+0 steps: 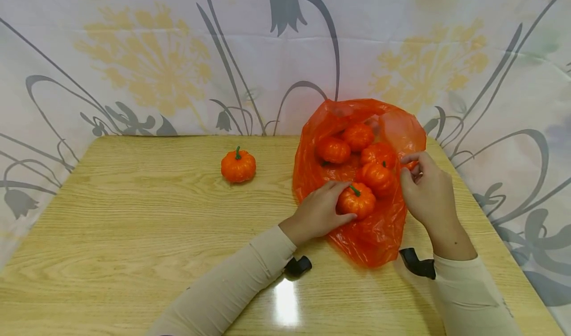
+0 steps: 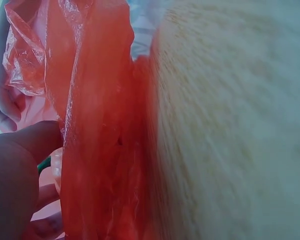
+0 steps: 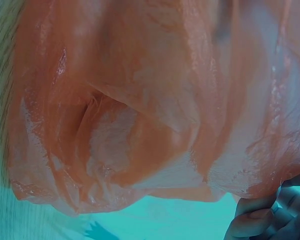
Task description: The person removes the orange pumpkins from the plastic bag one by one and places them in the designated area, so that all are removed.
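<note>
Left hand [image 1: 318, 211]: clamped on a small orange pumpkin [image 1: 360, 203] with a green stem, fingers on its far side, thumb on its near side. Right hand [image 1: 427, 190]: thumb and forefinger together, pinching the right-hand rim of a thin orange plastic bag [image 1: 363, 252].

Bag: mouth spread upward, near end flat on the tabletop, back rim raised at the table's far edge. Gripped pumpkin: within the mouth, toward the near left side. Four further pumpkins [image 1: 333, 150] grouped behind it, some touching.

Lone pumpkin [image 1: 238, 166]: upright, well apart from the bag, tabletop between them; near the far edge. A broad stretch of surface runs from the bag to the left edge; a narrower strip lies between bag and right edge.

Table [image 1: 134, 227]: pale wood grain, bright light reflection at the near middle. Backdrop [image 1: 250, 38]: pale, printed with grey stems and yellow flower heads. Sleeves [image 1: 232, 286]: cream; a black curved piece [image 1: 418, 263] beside the right, another partly behind the left.

Obscured: the gripped pumpkin in the left wrist view, mostly behind film; the bag's contents in the right wrist view, indistinct. Forearms and the table's near edge: cut off by the frame.
</note>
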Action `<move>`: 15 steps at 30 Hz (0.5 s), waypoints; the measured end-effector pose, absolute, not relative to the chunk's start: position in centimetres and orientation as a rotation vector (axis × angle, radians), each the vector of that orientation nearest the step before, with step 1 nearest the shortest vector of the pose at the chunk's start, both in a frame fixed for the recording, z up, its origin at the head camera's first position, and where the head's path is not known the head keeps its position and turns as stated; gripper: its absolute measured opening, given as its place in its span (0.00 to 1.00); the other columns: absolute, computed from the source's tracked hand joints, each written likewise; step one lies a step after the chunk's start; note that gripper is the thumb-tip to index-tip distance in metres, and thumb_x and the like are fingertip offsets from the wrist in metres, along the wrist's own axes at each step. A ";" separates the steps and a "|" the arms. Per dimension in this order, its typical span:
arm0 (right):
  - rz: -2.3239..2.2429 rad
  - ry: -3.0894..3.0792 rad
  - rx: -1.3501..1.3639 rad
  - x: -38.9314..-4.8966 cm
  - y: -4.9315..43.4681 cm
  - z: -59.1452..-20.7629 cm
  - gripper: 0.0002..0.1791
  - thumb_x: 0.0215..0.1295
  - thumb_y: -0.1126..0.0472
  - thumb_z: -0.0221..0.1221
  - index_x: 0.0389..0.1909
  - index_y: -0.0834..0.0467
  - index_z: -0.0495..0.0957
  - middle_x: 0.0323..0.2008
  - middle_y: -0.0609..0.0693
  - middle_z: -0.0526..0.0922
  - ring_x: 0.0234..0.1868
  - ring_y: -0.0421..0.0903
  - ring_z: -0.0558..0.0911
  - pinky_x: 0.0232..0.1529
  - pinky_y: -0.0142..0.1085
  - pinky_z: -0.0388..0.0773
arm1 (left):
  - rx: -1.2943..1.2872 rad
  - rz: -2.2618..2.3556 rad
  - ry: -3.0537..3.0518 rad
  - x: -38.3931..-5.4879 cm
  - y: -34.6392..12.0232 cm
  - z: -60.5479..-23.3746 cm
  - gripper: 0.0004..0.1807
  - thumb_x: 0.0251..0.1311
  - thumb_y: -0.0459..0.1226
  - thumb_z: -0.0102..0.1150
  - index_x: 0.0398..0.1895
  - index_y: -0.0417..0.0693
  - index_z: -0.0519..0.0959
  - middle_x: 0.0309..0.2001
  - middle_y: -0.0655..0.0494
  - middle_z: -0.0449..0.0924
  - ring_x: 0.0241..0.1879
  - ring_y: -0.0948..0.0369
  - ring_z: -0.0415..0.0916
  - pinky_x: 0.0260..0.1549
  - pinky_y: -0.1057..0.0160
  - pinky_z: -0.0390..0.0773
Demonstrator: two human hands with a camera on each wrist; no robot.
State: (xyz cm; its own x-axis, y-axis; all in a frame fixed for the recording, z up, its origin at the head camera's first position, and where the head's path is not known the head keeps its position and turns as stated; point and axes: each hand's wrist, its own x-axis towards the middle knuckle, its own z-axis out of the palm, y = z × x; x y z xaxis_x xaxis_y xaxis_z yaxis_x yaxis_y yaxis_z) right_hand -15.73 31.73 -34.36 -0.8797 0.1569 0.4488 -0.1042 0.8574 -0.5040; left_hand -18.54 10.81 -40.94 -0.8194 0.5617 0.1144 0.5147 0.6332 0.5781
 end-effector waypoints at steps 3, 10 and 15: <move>0.729 -2.536 -0.023 -15.8 31.7 -34.4 0.08 0.68 0.65 0.52 0.43 0.61 0.77 0.22 0.52 0.72 0.13 0.37 0.63 0.13 0.29 0.61 | 0.906 0.949 2.775 -18.5 10.6 -40.7 0.41 0.59 0.52 0.68 0.74 0.53 0.65 0.67 0.54 0.72 0.65 0.57 0.73 0.65 0.57 0.73; 0.716 -2.535 -0.009 -15.7 31.6 -34.7 0.07 0.67 0.66 0.52 0.42 0.62 0.77 0.21 0.53 0.72 0.12 0.37 0.63 0.13 0.30 0.61 | 0.892 1.005 2.771 -18.7 9.8 -39.9 0.40 0.58 0.54 0.68 0.72 0.55 0.66 0.65 0.56 0.71 0.60 0.58 0.76 0.60 0.56 0.76; 0.702 -2.539 -0.016 -15.7 31.6 -34.7 0.07 0.68 0.65 0.53 0.43 0.61 0.77 0.21 0.53 0.72 0.14 0.38 0.63 0.14 0.30 0.62 | 0.917 1.126 2.729 -18.8 8.4 -39.1 0.38 0.58 0.53 0.68 0.71 0.56 0.66 0.65 0.59 0.70 0.58 0.60 0.76 0.60 0.59 0.77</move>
